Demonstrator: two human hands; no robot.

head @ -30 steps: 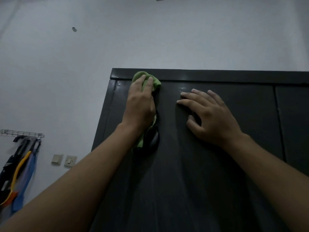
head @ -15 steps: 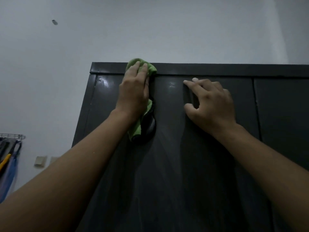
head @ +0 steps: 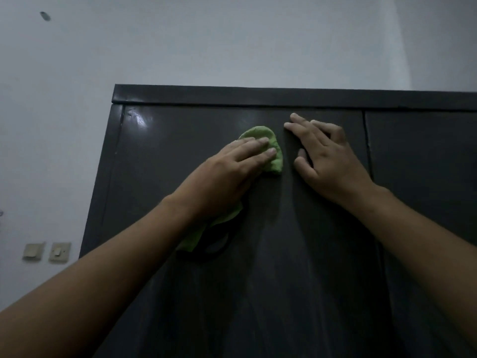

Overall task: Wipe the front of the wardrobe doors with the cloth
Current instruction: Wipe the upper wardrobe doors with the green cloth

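The cloth (head: 275, 164) is being seen lower and further right than half a second ago, carried down from the rail (head: 258, 95) onto the door (head: 160, 177) by the left hand (head: 232, 174), whose fingers are now pointing right rather than up. It is being pressed flat against the door by straight fingers, the grip released rather than clenched, with a tail hanging below the wrist. The right hand (head: 330, 164) is being rested on the dark front just beside the cloth, grip released, fingers slightly bent.

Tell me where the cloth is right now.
Head view: the cloth lies against the upper wardrobe door under the left hand, just left of the right hand.
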